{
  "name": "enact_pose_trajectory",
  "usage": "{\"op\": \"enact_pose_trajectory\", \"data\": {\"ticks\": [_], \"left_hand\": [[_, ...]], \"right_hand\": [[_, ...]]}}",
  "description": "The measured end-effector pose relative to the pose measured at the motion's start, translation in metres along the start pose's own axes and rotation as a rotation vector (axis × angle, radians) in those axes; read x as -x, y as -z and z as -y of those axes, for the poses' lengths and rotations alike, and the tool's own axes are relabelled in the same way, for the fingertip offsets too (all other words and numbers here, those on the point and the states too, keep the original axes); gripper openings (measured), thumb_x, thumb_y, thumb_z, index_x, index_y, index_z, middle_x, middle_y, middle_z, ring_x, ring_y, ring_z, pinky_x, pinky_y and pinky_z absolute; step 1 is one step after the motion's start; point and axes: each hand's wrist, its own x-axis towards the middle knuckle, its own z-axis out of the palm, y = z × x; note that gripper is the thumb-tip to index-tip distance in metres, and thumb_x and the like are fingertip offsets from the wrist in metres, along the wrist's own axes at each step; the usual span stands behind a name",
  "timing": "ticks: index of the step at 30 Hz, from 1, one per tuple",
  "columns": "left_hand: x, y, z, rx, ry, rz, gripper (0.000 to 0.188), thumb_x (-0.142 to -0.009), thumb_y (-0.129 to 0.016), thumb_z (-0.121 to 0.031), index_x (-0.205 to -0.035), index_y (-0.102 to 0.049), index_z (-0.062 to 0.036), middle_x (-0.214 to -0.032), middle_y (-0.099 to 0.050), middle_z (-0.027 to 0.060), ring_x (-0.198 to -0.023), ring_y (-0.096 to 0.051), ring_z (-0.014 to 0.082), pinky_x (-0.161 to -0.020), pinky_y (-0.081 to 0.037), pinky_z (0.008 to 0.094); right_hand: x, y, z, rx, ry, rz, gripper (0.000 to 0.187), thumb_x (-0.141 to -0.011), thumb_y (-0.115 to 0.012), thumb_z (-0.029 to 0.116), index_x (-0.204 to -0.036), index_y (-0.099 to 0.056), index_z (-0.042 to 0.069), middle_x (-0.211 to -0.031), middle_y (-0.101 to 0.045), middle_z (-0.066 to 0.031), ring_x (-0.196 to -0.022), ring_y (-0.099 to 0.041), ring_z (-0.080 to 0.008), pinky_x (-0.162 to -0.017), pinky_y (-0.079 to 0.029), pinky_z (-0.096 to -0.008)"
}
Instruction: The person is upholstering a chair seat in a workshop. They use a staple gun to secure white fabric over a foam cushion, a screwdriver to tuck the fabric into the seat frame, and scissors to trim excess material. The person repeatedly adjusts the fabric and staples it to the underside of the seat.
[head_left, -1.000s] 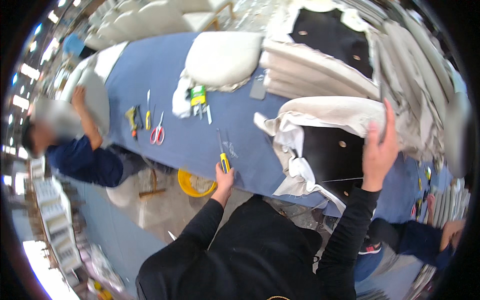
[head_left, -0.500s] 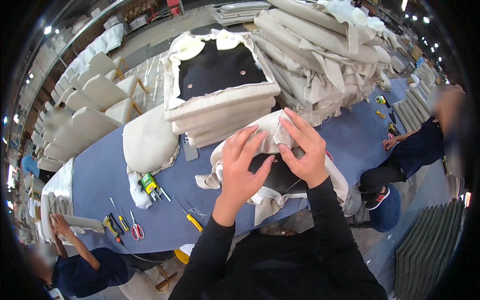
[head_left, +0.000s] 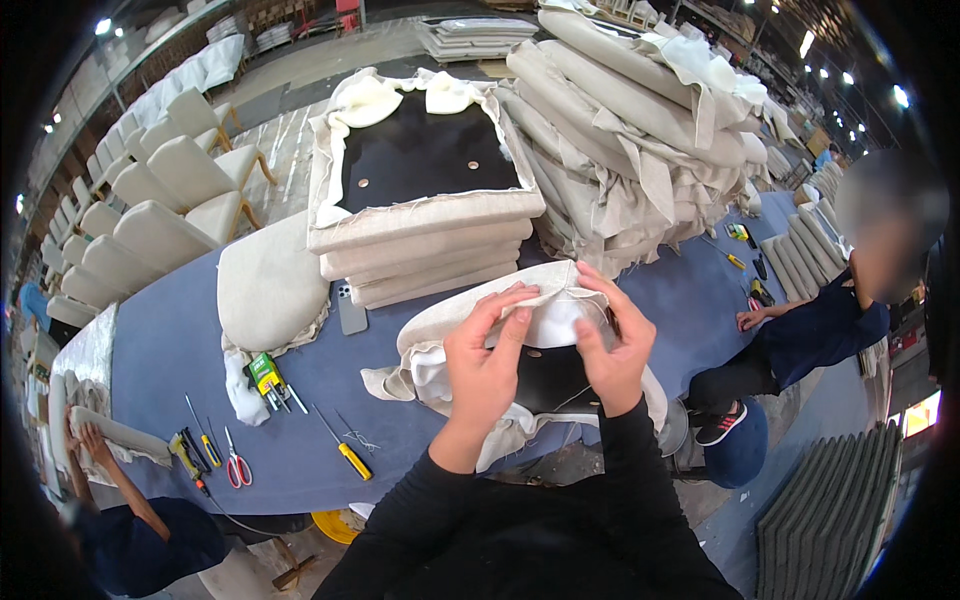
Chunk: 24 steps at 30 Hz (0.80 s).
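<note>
Partly hidden: seat cushion [head_left: 440, 340] underside beneath both hands [head_left: 550, 350].

Open blue table [head_left: 170, 360] lies left of the cushion [head_left: 480, 330]; stacked cushions [head_left: 420, 220] crowd just behind, a screwdriver [head_left: 345, 452] and phone [head_left: 351, 308] nearby.

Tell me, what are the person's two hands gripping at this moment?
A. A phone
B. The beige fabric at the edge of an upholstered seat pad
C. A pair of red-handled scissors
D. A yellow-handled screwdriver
B: the left hand and right hand both pinch the beige fabric folded over the seat pad, while the screwdriver, scissors and phone lie untouched on the blue table.
</note>
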Motion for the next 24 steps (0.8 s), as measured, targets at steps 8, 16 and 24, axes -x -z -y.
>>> {"op": "enact_pose_trajectory", "data": {"ticks": [8, 16, 24], "left_hand": [[-0.021, 0.009, 0.000, -0.173, 0.016, -0.112, 0.022, -0.099, -0.076, -0.006, -0.120, -0.079, -0.0024, -0.116, -0.079, 0.0140, -0.117, -0.070, 0.0276, -0.101, -0.054, 0.0385], [-0.037, 0.019, -0.015, -0.766, -0.718, 0.156, 0.043, -0.074, -0.093, -0.005, -0.116, -0.081, -0.0069, -0.110, -0.077, 0.0083, -0.096, -0.071, 0.0310, -0.085, -0.058, 0.0397], [-0.052, 0.044, -0.028, -0.887, -0.558, 0.070, 0.038, -0.081, -0.091, -0.009, -0.117, -0.080, -0.0043, -0.113, -0.078, 0.0118, -0.093, -0.074, 0.0297, -0.083, -0.059, 0.0388]], "right_hand": [[-0.018, -0.009, -0.013, -0.164, -0.206, -0.031, 0.027, -0.106, -0.071, 0.014, -0.124, -0.079, -0.006, -0.125, -0.080, -0.0184, -0.114, -0.073, -0.0179, -0.102, -0.055, -0.0317], [-0.038, -0.042, -0.010, -0.158, -0.232, 0.062, 0.024, -0.104, -0.074, 0.015, -0.121, -0.081, -0.002, -0.120, -0.082, -0.0168, -0.104, -0.077, -0.0133, -0.091, -0.059, -0.0291], [-0.050, -0.068, -0.014, -0.083, -0.100, 0.063, 0.022, -0.102, -0.076, 0.018, -0.117, -0.083, 0.003, -0.116, -0.082, -0.0150, -0.101, -0.083, -0.0241, -0.084, -0.062, -0.0298]]}}
